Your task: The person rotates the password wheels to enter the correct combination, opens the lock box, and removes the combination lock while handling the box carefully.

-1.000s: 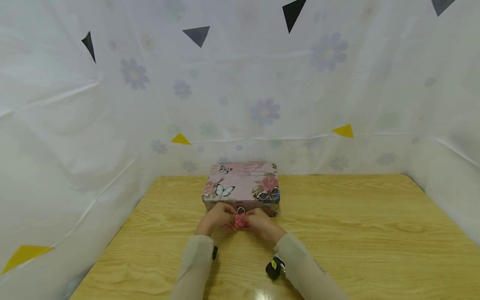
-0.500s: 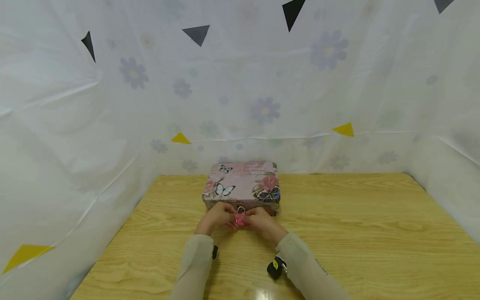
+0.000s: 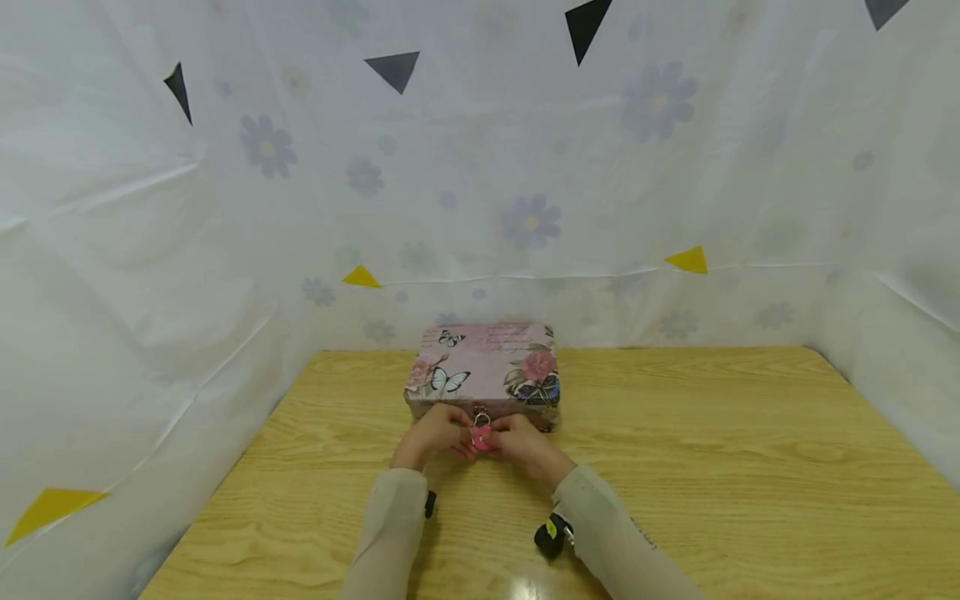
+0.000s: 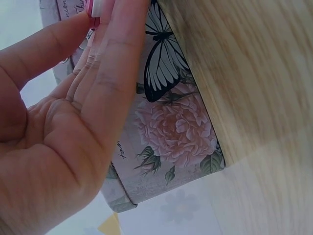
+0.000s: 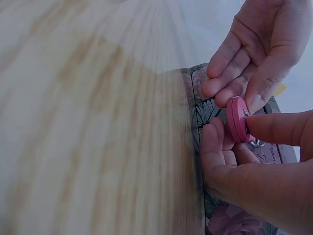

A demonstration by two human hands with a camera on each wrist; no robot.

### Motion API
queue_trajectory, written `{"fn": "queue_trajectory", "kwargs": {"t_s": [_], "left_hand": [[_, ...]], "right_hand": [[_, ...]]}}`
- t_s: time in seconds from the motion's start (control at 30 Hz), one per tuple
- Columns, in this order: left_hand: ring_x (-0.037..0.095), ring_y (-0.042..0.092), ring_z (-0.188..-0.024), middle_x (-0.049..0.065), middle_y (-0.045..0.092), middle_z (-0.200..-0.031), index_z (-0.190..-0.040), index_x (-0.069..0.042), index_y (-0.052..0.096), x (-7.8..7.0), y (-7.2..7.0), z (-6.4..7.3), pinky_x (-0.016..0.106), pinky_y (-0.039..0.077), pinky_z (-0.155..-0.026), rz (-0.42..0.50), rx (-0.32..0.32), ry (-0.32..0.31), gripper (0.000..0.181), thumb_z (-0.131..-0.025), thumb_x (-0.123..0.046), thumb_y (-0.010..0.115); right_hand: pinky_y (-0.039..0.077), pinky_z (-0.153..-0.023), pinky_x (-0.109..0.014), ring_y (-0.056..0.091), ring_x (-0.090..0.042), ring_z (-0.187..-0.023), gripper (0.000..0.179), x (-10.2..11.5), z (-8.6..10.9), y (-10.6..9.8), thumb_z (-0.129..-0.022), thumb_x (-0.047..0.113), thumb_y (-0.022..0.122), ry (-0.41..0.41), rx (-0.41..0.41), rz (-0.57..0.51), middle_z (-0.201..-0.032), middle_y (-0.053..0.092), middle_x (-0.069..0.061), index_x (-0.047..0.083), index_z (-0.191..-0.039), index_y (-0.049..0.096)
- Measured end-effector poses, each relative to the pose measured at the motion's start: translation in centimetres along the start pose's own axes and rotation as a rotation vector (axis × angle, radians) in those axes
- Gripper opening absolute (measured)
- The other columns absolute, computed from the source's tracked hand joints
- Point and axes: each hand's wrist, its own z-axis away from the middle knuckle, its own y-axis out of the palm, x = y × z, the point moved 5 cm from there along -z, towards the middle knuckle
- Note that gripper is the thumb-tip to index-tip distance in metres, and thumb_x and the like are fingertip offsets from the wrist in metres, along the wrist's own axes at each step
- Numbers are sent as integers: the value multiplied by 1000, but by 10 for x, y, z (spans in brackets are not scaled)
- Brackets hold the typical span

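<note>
Hands (image 3: 435, 433) (image 3: 525, 447) on padlock (image 3: 481, 439), frontal only from head

Counted: one box (image 3: 487, 362), one padlock (image 3: 482, 438), two hands (image 3: 433, 433), two sleeves (image 3: 393, 521), one table (image 3: 712, 467), three yellow triangles (image 3: 689, 259), four dark triangles (image 3: 395, 70).

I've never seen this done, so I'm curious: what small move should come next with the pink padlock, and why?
Probably the right-hand grip should work its thumb at the small dark slot on the pink padlock while the left-hand grip steadies it. The thumb tip is at that slot, both grips hold the padlock, and its metal loop is up by the box.
</note>
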Motion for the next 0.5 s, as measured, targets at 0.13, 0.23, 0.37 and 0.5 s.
{"fn": "queue_trajectory", "kwargs": {"t_s": [0.13,0.23,0.37,0.5], "left_hand": [[36,70,-75,25,69,-80,-98,9,62,0,0,0,44,57,-71,-4,-1,1,11,-93,4,53],[36,70,-76,25,69,-80,-98,9,62,0,0,1,44,57,-71,-8,-3,5,11,-93,3,54],[37,69,-76,25,69,-81,-99,9,63,-2,0,2,44,57,-71,-13,-6,8,12,-93,2,55],[37,69,-76,26,68,-80,-98,9,63,-3,0,2,45,57,-71,-16,-10,9,12,-94,2,55]], "right_hand": [[54,-83,-39,60,-19,-82,24,-1,0,1,-94,-5,49,-2,-5,0,-100,59,-20,-21,-111,52],[55,-81,-37,60,-18,-80,24,-2,-1,0,-94,-5,49,-4,-10,1,-99,59,-19,-21,-111,52],[55,-80,-38,60,-18,-79,23,-1,0,0,-94,-5,49,-16,-14,16,-97,60,-18,-20,-110,52],[55,-80,-38,60,-18,-78,21,1,1,0,-94,-5,50,-25,-18,36,-96,60,-17,-19,-109,52]]}}
